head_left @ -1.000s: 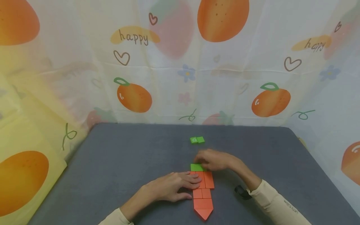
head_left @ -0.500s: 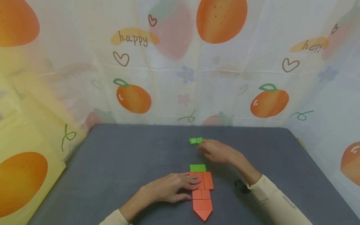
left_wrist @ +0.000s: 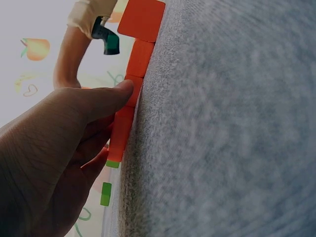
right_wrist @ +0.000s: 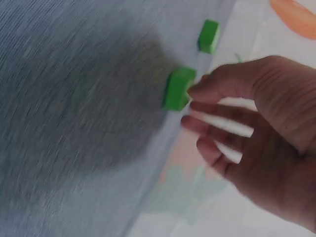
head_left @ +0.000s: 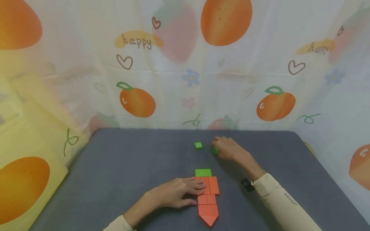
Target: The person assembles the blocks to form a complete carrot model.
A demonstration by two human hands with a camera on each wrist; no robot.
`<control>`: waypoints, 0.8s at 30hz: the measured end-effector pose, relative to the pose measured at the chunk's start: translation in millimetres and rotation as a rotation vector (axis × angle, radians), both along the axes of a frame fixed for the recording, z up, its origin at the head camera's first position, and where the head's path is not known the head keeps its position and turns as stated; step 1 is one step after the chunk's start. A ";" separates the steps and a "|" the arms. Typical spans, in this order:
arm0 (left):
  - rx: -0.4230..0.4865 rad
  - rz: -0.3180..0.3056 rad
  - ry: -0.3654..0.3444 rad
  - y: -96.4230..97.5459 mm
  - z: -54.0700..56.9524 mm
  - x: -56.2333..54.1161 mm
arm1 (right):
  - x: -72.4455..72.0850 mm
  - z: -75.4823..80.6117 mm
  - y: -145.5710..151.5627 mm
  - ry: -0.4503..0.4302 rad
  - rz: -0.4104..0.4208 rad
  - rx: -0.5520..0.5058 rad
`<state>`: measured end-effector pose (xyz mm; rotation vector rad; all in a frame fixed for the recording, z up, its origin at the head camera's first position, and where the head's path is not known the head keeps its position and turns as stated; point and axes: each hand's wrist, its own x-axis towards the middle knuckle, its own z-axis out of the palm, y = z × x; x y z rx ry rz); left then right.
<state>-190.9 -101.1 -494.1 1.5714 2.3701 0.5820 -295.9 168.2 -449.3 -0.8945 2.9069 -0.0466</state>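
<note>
Flat orange-red blocks (head_left: 214,185) lie fitted together in a column on the grey table, with a pointed block (head_left: 208,220) at the near end. A green rectangular block (head_left: 203,172) adjoins the far end. My left hand (head_left: 177,192) rests its fingers on the column's upper left part; its thumb lies beside the lower blocks. Farther back, my right hand (head_left: 226,148) pinches a small green block (right_wrist: 180,89), partly hidden in the head view. To its left sits another green block (head_left: 198,145) with a white letter on top.
Grey cloth covers the table (head_left: 130,160), whose far edge meets a hanging fruit-print curtain (head_left: 173,96). A dark object (head_left: 247,185) hangs at the right wrist, by the cuff (head_left: 261,183).
My right hand has moved from the column to the far green pair, taken one block and drawn it rightward, apart from the lettered one. My left hand has stayed in place.
</note>
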 end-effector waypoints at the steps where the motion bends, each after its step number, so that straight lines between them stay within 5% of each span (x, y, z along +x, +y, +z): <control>1: 0.001 0.002 0.000 -0.3 0.0 -0.1 | 0.7 0.3 1.2 -0.003 0.004 0.005; 10: -0.016 0.013 0.003 -1.6 1.4 1.0 | 8.7 1.7 5.3 -0.018 0.043 -0.031; 19: -0.010 0.008 0.006 -1.1 3.6 1.3 | 28.7 12.8 0.4 -0.148 0.215 -0.055; 24: -0.010 0.002 0.017 -0.2 4.9 1.5 | 35.6 9.8 -3.1 -0.157 0.211 -0.051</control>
